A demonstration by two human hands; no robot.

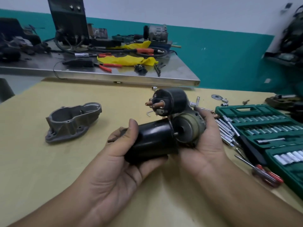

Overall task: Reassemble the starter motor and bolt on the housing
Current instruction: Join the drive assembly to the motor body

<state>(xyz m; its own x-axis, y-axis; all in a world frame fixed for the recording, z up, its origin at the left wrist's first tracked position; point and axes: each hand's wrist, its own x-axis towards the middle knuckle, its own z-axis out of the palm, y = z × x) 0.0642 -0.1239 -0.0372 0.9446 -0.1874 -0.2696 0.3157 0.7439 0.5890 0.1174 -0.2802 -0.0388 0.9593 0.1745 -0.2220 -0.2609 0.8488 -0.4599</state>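
The person holds the starter motor above the middle of the yellow table (49, 161). The left hand (124, 154) wraps around the black motor can (152, 141). The right hand (205, 141) grips the greenish end piece (188, 128) with the solenoid (170, 102) on top. The two parts look close but not joined yet. The grey housing (72, 122) lies apart, nearer the table's left edge, so bolting it on is not done. A green socket set (262, 128) sits open by the right edge.
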